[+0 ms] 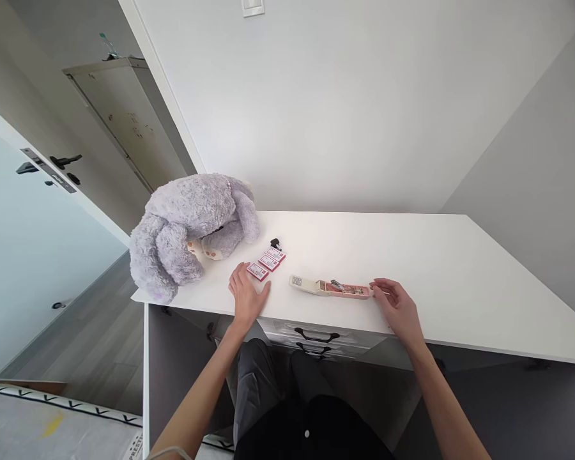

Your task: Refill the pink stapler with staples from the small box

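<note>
My left hand (247, 296) lies flat and open on the white desk (460, 281), fingertips just short of the nearest of three small red-and-white boxes (257, 271). The other two boxes (271, 258) sit behind it in a row, with a small black object (275, 244) at the far end. An opened cream-and-pink stapler (329, 288) lies stretched out flat between my hands. My right hand (397, 305) rests at its pink end, fingers loosely curled and apart, holding nothing that I can see.
A large lilac plush toy (191, 227) slumps on the desk's left end. Drawers with black handles (316, 337) sit under the desk above my knees. An open door (48, 169) stands at left. A wall runs behind the desk.
</note>
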The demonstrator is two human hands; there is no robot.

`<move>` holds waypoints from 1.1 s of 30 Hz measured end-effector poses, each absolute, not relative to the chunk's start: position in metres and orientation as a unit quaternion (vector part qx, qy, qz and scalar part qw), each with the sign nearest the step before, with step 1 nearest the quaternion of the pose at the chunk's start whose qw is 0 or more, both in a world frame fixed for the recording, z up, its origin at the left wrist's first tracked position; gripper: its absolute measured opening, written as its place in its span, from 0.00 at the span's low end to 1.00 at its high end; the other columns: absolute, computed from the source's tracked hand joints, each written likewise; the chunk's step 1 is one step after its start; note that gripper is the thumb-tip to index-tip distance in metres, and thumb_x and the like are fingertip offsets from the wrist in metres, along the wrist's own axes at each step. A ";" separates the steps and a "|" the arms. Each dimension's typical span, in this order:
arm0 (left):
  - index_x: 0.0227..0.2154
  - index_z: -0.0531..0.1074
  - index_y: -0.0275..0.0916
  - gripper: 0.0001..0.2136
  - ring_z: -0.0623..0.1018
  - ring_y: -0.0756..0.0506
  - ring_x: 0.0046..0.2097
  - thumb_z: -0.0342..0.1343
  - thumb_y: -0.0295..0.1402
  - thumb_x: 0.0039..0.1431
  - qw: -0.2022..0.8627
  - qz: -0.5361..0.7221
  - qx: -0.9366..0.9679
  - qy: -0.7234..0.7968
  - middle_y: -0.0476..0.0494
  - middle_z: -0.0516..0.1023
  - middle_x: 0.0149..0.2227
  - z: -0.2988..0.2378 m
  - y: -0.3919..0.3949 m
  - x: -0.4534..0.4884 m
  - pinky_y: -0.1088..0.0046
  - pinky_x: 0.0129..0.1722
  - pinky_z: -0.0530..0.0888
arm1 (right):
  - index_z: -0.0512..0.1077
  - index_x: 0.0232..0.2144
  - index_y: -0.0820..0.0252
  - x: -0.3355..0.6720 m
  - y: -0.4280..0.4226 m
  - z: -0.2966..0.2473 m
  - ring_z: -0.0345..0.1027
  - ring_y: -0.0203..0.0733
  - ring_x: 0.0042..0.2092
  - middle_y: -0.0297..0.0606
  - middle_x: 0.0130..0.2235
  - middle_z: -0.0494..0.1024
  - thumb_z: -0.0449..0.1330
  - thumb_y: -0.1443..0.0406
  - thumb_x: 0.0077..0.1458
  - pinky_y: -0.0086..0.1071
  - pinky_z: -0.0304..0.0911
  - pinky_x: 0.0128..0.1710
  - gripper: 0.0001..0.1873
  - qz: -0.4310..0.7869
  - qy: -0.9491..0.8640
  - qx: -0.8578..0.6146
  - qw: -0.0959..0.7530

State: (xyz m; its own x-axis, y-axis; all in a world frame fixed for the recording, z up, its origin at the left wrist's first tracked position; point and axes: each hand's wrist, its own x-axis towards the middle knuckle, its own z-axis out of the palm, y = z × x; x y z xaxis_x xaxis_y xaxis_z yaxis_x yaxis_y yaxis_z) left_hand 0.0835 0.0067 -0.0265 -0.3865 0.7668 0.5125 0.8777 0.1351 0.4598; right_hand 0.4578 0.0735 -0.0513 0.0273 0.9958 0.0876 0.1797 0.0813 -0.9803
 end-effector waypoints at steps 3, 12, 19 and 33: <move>0.65 0.52 0.41 0.37 0.62 0.28 0.68 0.64 0.41 0.59 0.040 -0.353 -0.548 -0.758 0.30 0.65 0.66 -0.027 0.010 0.065 0.42 0.65 0.60 | 0.76 0.48 0.52 0.458 0.074 -0.053 0.76 0.54 0.54 0.45 0.51 0.82 0.65 0.47 0.59 0.51 0.70 0.57 0.22 0.421 -0.554 -0.529 0.485; 0.59 0.60 0.42 0.32 0.68 0.31 0.64 0.64 0.50 0.59 0.029 -0.363 -0.564 -0.741 0.33 0.69 0.62 -0.028 0.006 0.078 0.49 0.63 0.63 | 0.75 0.48 0.53 0.456 0.073 -0.050 0.75 0.54 0.55 0.45 0.51 0.82 0.65 0.47 0.60 0.52 0.68 0.59 0.21 0.432 -0.543 -0.523 0.494; 0.64 0.65 0.45 0.41 0.74 0.34 0.51 0.67 0.59 0.52 0.003 -0.251 -0.658 -0.710 0.40 0.76 0.46 -0.019 -0.008 0.086 0.53 0.54 0.66 | 0.75 0.48 0.53 0.456 0.073 -0.050 0.75 0.54 0.55 0.45 0.50 0.82 0.64 0.48 0.60 0.53 0.67 0.60 0.21 0.433 -0.541 -0.524 0.495; 0.48 0.79 0.45 0.20 0.76 0.43 0.44 0.67 0.49 0.58 -0.192 -0.340 -0.702 -0.596 0.43 0.76 0.46 -0.003 -0.016 0.094 0.64 0.47 0.74 | 0.76 0.42 0.54 0.458 0.042 -0.022 0.74 0.46 0.42 0.42 0.42 0.81 0.60 0.53 0.66 0.39 0.71 0.42 0.13 0.442 -0.602 -0.441 0.497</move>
State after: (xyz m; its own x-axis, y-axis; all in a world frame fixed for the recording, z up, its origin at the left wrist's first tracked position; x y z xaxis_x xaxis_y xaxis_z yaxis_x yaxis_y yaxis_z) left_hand 0.0938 -0.0159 -0.0025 0.0592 0.9668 0.2487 0.7058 -0.2167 0.6745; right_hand 0.4580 0.0415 -0.0224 -0.1159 0.9710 0.2092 0.0918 0.2201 -0.9711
